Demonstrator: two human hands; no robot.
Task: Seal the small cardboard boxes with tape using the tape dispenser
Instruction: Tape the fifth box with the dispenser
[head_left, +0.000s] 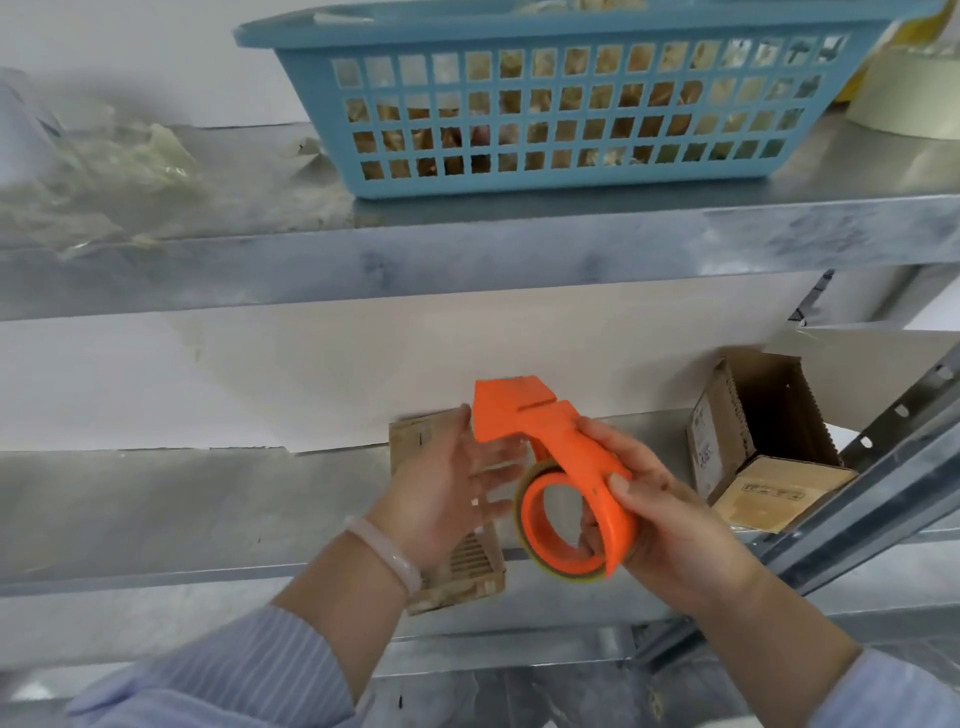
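While the right hand (670, 519) wraps thumb & fingers round the tape dispenser (561, 441) at its roll end, centre frame, the left hand (447, 488) lies straight-fingered at its 9 o'clock, gripping nothing. Dispenser looks light, stiff plastic, prob. best held by the ring, clear of the cutter end at 12. Behind the left hand sits a small cardboard box (467, 571), likely light & crushable; more boxes (779, 493) at 3, blue basket (519, 31) at 12.

One wide-angle view from a camera worn on the person's head. It faces forward and slightly down, close to two metal shelves: the upper shelf (519, 244) and lower shelf (182, 509).
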